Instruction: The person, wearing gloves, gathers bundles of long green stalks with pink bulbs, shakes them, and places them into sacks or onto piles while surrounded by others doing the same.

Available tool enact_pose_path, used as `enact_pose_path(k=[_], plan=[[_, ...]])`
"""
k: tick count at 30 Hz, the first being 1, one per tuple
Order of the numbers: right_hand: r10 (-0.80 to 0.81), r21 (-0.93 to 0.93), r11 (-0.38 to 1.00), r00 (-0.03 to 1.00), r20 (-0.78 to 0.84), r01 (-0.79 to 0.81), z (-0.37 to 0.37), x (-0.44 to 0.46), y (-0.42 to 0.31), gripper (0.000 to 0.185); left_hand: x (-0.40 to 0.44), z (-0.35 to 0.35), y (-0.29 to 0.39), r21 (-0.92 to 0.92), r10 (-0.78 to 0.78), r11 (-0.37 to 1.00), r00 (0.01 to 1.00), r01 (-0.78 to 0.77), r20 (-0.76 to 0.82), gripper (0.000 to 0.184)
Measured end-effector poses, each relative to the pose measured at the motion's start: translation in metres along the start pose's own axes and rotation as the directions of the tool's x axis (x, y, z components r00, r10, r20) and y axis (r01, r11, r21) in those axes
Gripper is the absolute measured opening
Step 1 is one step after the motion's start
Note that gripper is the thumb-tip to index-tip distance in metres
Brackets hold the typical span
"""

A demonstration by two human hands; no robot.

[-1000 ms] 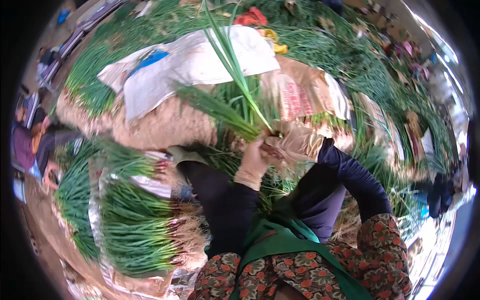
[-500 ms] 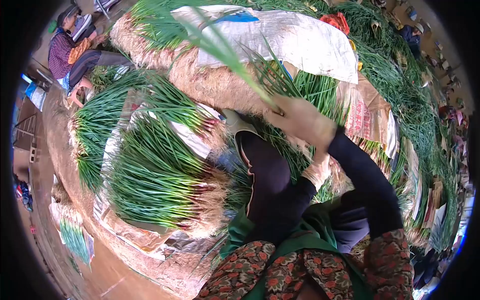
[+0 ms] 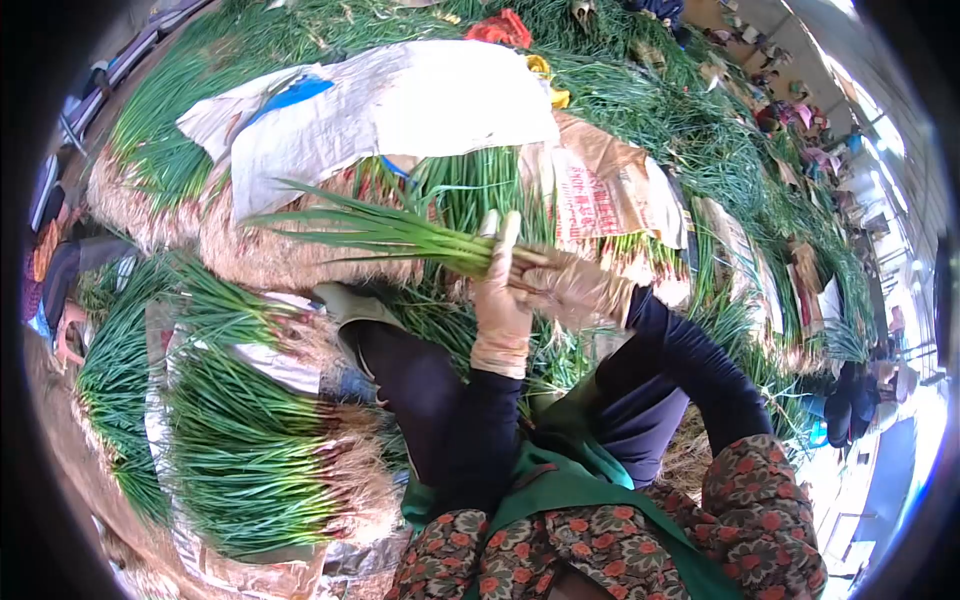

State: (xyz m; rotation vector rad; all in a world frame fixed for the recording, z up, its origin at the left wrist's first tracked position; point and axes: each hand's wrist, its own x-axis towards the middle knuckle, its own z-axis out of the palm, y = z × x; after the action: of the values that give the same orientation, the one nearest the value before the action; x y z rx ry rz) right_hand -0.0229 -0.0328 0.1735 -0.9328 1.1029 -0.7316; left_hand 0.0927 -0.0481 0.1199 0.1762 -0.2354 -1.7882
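Observation:
A bunch of spring onions (image 3: pixel 440 242) lies across my gloved left hand (image 3: pixel 502 315), its green leaves pointing left and its root end to the right. The thumb and fingers of that hand close around the stalks, near their pale lower part. Over the root end is my gloved right hand (image 3: pixel 585 285), blurred by motion, so its fingers cannot be made out. Both hands are above my lap. To the left lies a neat stack of spring onions (image 3: pixel 250 450), roots facing right, with a smaller bunch (image 3: pixel 225 300) just beyond it.
A white woven sheet (image 3: pixel 400 105) covers part of the long onion heap ahead. Beside it is a brown sack with red print (image 3: pixel 605 190). Red plastic (image 3: pixel 500 28) sits farther back. More onions spread to the right. A pink stool (image 3: pixel 72 330) and a seated person are at far left.
My view has turned to the right. The bunch, held up in my right hand before, now lies level in my left hand, which has risen from low between my knees.

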Motion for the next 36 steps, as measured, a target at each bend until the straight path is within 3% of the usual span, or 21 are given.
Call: enact_pose_path(k=[1, 3, 5, 6, 10, 11, 12, 13, 15, 17, 19, 21, 22, 24, 27, 28, 29, 31, 33, 35, 36], plan=[[-0.022, 0.041, 0.999, 0.999, -0.032, 0.023, 0.004, -0.01, 0.009, 0.054, 0.002, -0.012, -0.005, 0.02, 0.022, 1.0, 0.998, -0.023, 0.055, 0.052], [0.103, -0.445, 0.871, 0.962, -0.253, -0.21, 0.007, -0.04, -0.012, 0.039, 0.0, -0.013, 0.008, 0.217, 0.036, 0.975, 0.997, -0.049, 0.065, 0.052], [0.104, -0.169, 0.972, 0.947, -0.304, -0.161, -0.004, -0.067, 0.004, 0.031, -0.001, -0.002, 0.018, 0.158, 0.014, 0.987, 0.999, -0.02, 0.039, 0.053], [-0.005, -0.424, 0.901, 0.974, -0.227, -0.094, -0.004, -0.085, -0.011, 0.028, -0.001, 0.002, 0.021, 0.125, 0.003, 0.992, 1.0, -0.006, 0.022, 0.054], [-0.062, -0.39, 0.916, 0.928, -0.368, -0.093, 0.013, -0.141, -0.027, 0.027, -0.002, -0.003, 0.019, -0.028, 0.003, 1.0, 0.998, -0.001, 0.069, 0.064], [-0.141, -0.308, 0.951, 0.914, -0.381, 0.018, -0.025, -0.164, -0.003, 0.027, 0.007, -0.012, 0.027, -0.039, 0.169, 0.984, 0.981, -0.173, -0.091, 0.05], [-0.219, -0.228, 0.964, 0.894, -0.392, 0.136, -0.061, -0.189, 0.021, 0.031, 0.014, -0.022, 0.034, -0.037, 0.109, 0.992, 0.975, -0.119, -0.191, 0.032], [-0.291, -0.345, 0.927, 0.861, -0.417, 0.146, -0.079, -0.197, 0.023, 0.029, 0.02, -0.031, 0.035, -0.055, 0.045, 0.996, 0.958, -0.063, -0.282, 0.016], [-0.5, -0.699, 0.7, 0.799, -0.334, 0.146, -0.087, -0.185, 0.019, 0.028, 0.004, -0.018, 0.04, -0.055, 0.076, 0.994, 0.975, -0.089, -0.21, 0.026], [-0.717, -0.825, 0.505, 0.655, -0.238, 0.254, -0.038, -0.15, 0.016, 0.041, -0.014, 0.005, 0.03, -0.072, 0.077, 0.994, 0.992, -0.084, -0.101, 0.038], [-0.747, -0.731, 0.536, 0.641, -0.177, 0.423, 0.009, -0.116, 0.016, 0.051, -0.027, 0.012, 0.011, -0.101, 0.037, 0.994, 0.999, -0.037, 0.0, 0.042], [-0.605, -0.327, 0.765, 0.793, -0.069, 0.555, 0.052, -0.069, -0.002, 0.056, -0.035, 0.045, -0.008, -0.143, -0.043, 0.988, 0.996, 0.054, 0.081, 0.041], [-0.848, -0.777, 0.41, 0.513, -0.132, 0.478, 0.071, -0.05, 0.005, 0.06, -0.04, 0.045, -0.019, -0.18, 0.01, 0.984, 0.997, 0.004, 0.078, 0.038], [-0.746, -0.677, 0.609, 0.589, -0.31, 0.414, 0.073, -0.041, 0.017, 0.058, -0.04, 0.049, -0.016, -0.293, 0.085, 0.954, 0.995, -0.064, 0.06, 0.03], [-0.46, -0.31, 0.883, 0.784, -0.417, 0.353, 0.061, -0.045, 0.04, 0.052, -0.036, 0.035, 0.005, 0.004, 0.137, 0.991, 0.99, -0.137, -0.017, 0.026], [-0.374, -0.184, 0.927, 0.82, -0.433, 0.326, 0.058, -0.044, 0.056, 0.048, -0.027, 0.035, 0.007, -0.062, 0.38, 0.924, 0.923, -0.377, 0.06, 0.027], [-0.289, -0.057, 0.954, 0.852, -0.437, 0.295, 0.057, -0.044, 0.063, 0.045, -0.028, 0.036, 0.024, -0.07, 0.401, 0.915, 0.915, -0.398, 0.04, 0.03], [-0.2, -0.277, 0.951, 0.96, -0.196, 0.141, 0.098, -0.065, 0.034, 0.022, -0.033, 0.036, 0.083, 0.047, 0.414, 0.91, 0.908, -0.412, -0.059, 0.031], [-0.351, -0.268, 0.913, 0.927, -0.133, 0.307, 0.082, -0.069, 0.044, 0.024, -0.056, 0.028, 0.156, 0.276, 0.528, 0.825, 0.847, -0.493, -0.066, 0.027], [-0.346, -0.318, 0.91, 0.91, -0.228, 0.267, 0.059, -0.08, 0.029, 0.026, -0.081, -0.007, 0.217, 0.568, 0.696, 0.617, 0.714, -0.544, -0.073, 0.027], [-0.352, -0.384, 0.892, 0.9, -0.259, 0.238, 0.051, -0.082, 0.026, 0.027, -0.1, -0.023, 0.243, 0.472, 0.665, 0.696, 0.734, -0.542, -0.138, 0.028]])
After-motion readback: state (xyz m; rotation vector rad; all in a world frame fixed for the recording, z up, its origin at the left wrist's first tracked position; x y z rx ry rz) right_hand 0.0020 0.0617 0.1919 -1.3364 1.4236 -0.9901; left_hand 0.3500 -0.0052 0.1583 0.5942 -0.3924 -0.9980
